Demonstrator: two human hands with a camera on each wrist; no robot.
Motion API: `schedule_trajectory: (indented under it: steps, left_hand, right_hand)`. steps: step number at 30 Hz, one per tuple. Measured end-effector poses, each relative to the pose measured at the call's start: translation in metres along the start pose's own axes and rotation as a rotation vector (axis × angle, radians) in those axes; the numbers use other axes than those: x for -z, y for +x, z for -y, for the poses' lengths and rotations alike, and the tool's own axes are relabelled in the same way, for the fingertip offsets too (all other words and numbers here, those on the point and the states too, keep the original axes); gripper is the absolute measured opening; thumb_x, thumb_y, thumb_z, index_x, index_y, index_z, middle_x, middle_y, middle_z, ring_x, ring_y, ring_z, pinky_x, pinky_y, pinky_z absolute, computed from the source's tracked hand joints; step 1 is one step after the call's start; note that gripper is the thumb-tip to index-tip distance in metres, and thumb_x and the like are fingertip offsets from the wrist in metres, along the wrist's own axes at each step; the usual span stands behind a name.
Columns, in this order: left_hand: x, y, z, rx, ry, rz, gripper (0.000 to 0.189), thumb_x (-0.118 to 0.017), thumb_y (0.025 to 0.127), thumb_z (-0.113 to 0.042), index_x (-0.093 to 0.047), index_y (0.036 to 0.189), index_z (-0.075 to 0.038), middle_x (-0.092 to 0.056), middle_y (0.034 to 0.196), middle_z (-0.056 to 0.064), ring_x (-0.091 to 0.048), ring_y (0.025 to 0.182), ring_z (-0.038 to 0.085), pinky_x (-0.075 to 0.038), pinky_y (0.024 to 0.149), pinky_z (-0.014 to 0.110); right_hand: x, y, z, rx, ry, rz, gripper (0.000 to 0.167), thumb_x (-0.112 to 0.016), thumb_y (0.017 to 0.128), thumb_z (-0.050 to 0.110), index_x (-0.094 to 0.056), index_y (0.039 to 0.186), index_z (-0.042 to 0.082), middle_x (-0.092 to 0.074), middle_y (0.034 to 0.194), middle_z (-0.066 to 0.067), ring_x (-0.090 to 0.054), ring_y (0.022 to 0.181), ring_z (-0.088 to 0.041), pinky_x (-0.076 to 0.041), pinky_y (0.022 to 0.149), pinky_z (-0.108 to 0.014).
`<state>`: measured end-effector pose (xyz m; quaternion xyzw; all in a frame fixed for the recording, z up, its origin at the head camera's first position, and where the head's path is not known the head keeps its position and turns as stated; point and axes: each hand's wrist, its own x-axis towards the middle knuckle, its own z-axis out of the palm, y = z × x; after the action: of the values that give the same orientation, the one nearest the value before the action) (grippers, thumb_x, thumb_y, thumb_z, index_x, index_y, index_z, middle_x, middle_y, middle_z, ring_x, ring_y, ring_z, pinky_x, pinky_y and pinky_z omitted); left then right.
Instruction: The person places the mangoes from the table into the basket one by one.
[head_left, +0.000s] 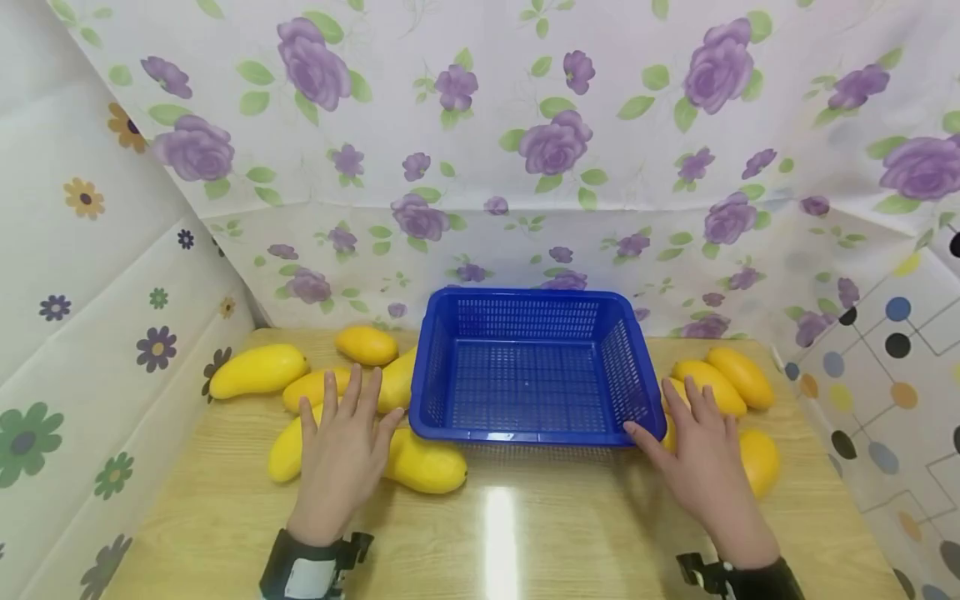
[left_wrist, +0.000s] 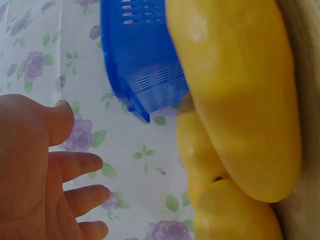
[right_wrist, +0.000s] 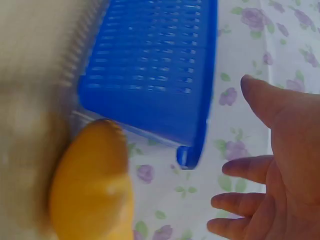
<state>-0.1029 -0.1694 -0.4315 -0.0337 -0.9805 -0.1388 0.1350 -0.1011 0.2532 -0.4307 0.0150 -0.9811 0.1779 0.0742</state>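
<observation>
Blue basket (head_left: 525, 437) on the wooden surface (head_left: 420, 542), between left hand (head_left: 341, 467) and right hand (head_left: 705, 467).
Both extend forward, backs showing, fingers spread, holding nothing; each hides part of the yellow fruit (head_left: 429, 463). Whether the right thumb touches the basket is unclear; the wrist views cut it off.

The basket (head_left: 517, 437) is coloured blue, the fruits (head_left: 258, 369) yellow to orange; the white rear cloth (head_left: 495, 171) is floral-patterned in purple and green, the tabletop (head_left: 585, 533) grained in tan.
</observation>
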Motion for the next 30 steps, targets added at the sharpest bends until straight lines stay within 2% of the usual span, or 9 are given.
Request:
schedule_trajectory:
  steps: [5,9,13,15,18,21,25,30]
  left_hand:
    - [0.006,0.009,-0.005,0.013,-0.054,-0.004,0.062,-0.036,0.096,-0.053,-0.027,0.148,-0.022,-0.023,0.154,0.014,-0.009,0.143,0.042,-0.003,0.108,0.069]
    - [0.010,0.017,-0.011,0.024,-0.144,-0.019,0.061,-0.042,0.096,-0.047,-0.033,0.146,-0.013,-0.024,0.152,0.022,-0.027,0.136,0.046,-0.024,0.105,0.066]
    - [0.010,0.025,-0.019,0.067,-0.229,0.017,0.062,-0.044,0.096,-0.045,-0.033,0.145,-0.008,-0.037,0.145,0.023,-0.044,0.127,0.041,-0.040,0.098,0.057]
    - [0.008,0.030,-0.023,0.093,-0.249,0.053,0.064,-0.044,0.096,-0.046,-0.032,0.145,-0.007,-0.044,0.141,0.021,-0.048,0.124,0.038,-0.043,0.097,0.054]
    - [0.002,0.034,-0.029,0.105,-0.255,0.086,0.065,-0.044,0.095,-0.046,-0.033,0.144,-0.005,-0.051,0.135,0.021,-0.055,0.118,0.036,-0.047,0.093,0.052]
    - [-0.003,0.037,-0.034,0.082,-0.239,0.068,0.063,-0.047,0.095,-0.044,-0.039,0.140,-0.001,-0.058,0.125,0.021,-0.062,0.105,0.033,-0.052,0.086,0.048]
    - [-0.008,0.038,-0.038,0.048,-0.210,0.031,0.056,-0.051,0.094,-0.041,-0.048,0.134,-0.002,-0.065,0.111,0.017,-0.066,0.090,0.026,-0.055,0.076,0.043]
    - [-0.012,0.039,-0.039,0.030,-0.196,0.036,0.049,-0.049,0.094,-0.042,-0.053,0.128,-0.006,-0.066,0.111,0.013,-0.066,0.095,0.026,-0.056,0.075,0.042]
  right_hand:
    - [0.017,0.012,0.005,-0.076,0.068,-0.006,0.090,-0.044,0.086,0.066,-0.020,0.149,0.006,-0.024,0.148,-0.031,-0.027,0.130,-0.054,-0.027,0.097,-0.071]
    - [0.025,0.024,0.007,-0.175,0.131,-0.003,0.093,-0.043,0.085,0.068,-0.022,0.147,0.000,-0.035,0.142,-0.031,-0.039,0.124,-0.051,-0.037,0.093,-0.064]
    - [0.024,0.037,0.007,-0.244,0.146,0.040,0.096,-0.044,0.084,0.069,-0.025,0.145,-0.002,-0.042,0.137,-0.032,-0.050,0.113,-0.046,-0.050,0.078,-0.053]
    - [0.021,0.042,0.006,-0.260,0.138,0.066,0.095,-0.045,0.084,0.068,-0.027,0.144,-0.004,-0.044,0.135,-0.032,-0.052,0.110,-0.045,-0.051,0.075,-0.050]
    - [0.015,0.047,0.005,-0.278,0.135,0.109,0.093,-0.048,0.085,0.064,-0.030,0.141,-0.008,-0.044,0.134,-0.034,-0.051,0.113,-0.047,-0.050,0.082,-0.053]
    - [0.008,0.050,0.004,-0.290,0.135,0.137,0.086,-0.051,0.088,0.056,-0.034,0.137,-0.012,-0.049,0.128,-0.034,-0.051,0.114,-0.047,-0.046,0.088,-0.057]
    - [0.000,0.052,0.004,-0.277,0.125,0.118,0.069,-0.057,0.090,0.043,-0.047,0.128,-0.012,-0.060,0.113,-0.032,-0.061,0.101,-0.043,-0.053,0.079,-0.050]
    - [-0.003,0.053,0.006,-0.243,0.108,0.058,0.047,-0.060,0.090,0.032,-0.061,0.111,-0.010,-0.066,0.101,-0.029,-0.065,0.082,-0.035,-0.054,0.064,-0.041]
